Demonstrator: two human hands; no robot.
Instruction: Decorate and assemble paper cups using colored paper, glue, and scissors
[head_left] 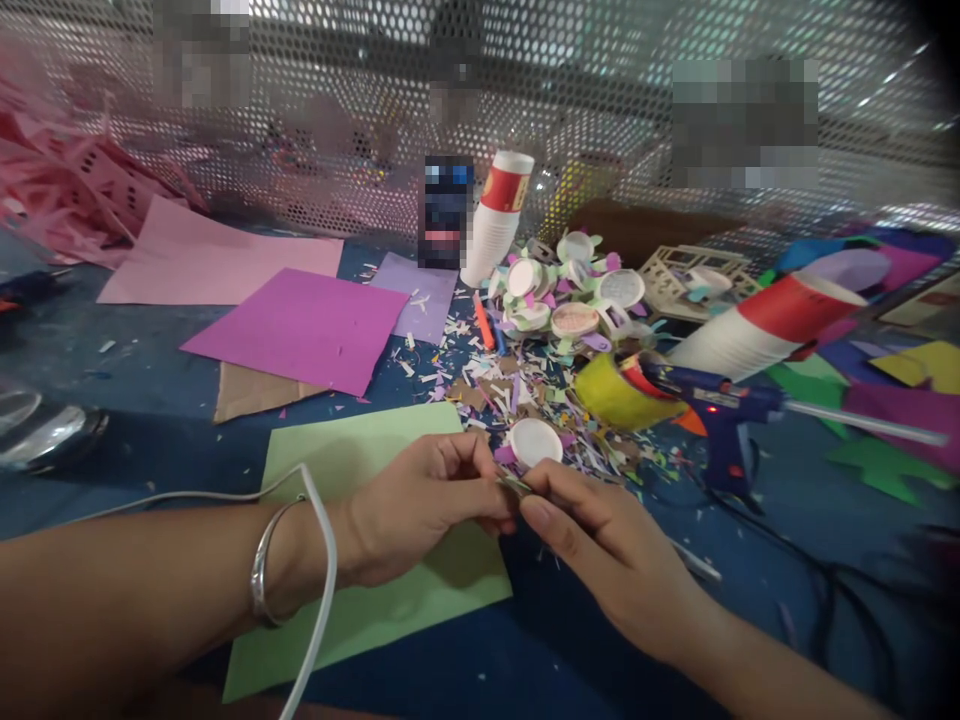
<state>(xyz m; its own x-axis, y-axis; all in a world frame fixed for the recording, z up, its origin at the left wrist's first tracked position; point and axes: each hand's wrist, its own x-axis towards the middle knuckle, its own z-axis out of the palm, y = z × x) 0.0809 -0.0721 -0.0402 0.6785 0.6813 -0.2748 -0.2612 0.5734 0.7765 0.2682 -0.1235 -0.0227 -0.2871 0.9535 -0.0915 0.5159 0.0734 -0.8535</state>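
The left hand (420,510) and right hand (611,540) are pinching a small strip (513,485) between them. Its long axis is running left to right, equally near both.

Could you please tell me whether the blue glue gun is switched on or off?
It appears to be on: a small red light glows on the side of the blue glue gun.
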